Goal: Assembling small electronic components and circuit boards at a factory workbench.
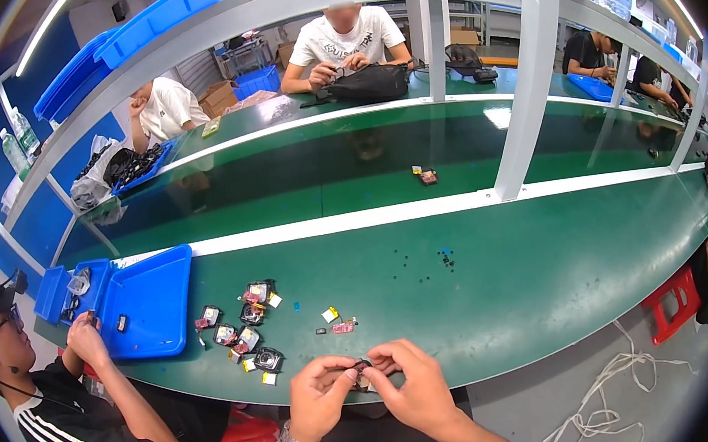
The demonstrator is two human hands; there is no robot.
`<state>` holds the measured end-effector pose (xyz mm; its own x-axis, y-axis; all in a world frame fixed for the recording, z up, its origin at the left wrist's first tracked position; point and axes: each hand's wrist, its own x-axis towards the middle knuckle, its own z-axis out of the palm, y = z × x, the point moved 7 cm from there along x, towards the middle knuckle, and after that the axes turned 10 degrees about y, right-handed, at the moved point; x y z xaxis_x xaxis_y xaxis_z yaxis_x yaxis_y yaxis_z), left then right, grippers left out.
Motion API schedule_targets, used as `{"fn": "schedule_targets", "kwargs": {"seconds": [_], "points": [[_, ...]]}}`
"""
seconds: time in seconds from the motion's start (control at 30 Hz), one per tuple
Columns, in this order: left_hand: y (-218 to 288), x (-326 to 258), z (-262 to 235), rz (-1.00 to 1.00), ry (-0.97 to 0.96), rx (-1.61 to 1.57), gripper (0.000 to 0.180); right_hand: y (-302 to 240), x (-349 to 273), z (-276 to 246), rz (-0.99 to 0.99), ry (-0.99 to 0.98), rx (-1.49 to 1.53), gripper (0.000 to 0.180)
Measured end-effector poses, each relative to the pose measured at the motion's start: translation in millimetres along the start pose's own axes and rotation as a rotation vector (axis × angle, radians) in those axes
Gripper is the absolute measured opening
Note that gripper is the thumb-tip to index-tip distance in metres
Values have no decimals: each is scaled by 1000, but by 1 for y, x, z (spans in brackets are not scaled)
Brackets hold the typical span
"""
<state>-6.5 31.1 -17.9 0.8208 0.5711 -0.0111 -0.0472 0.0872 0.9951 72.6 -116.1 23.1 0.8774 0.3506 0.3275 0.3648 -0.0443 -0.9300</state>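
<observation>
My left hand (320, 393) and my right hand (411, 386) meet at the near edge of the green bench (538, 275). Together they pinch a small dark part (362, 367) between fingertips; most of it is hidden by my fingers. Just beyond my hands lie a small pink piece (343, 328) and a yellow-and-white piece (329, 314). Left of them sits a cluster of several small black square parts with pink and yellow tabs (243, 330).
A blue tray (147, 303) lies at the left; a neighbouring person's hand (87, 338) reaches to it. Tiny dark bits (432, 259) are scattered mid-bench. White posts (530, 84) rise behind. Other people work across the far bench. A red stool (673, 302) stands at right.
</observation>
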Motion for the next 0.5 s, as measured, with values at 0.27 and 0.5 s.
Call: {"fn": "schedule_targets", "kwargs": {"seconds": [0.27,0.5], "points": [[2,6,-4,-129,-53,-120,20,-6,-14,0,-7,17,-125,29],[2,7,-6,-196,-73,-168,21,-26,-14,-3,-297,129,-300,29]]}}
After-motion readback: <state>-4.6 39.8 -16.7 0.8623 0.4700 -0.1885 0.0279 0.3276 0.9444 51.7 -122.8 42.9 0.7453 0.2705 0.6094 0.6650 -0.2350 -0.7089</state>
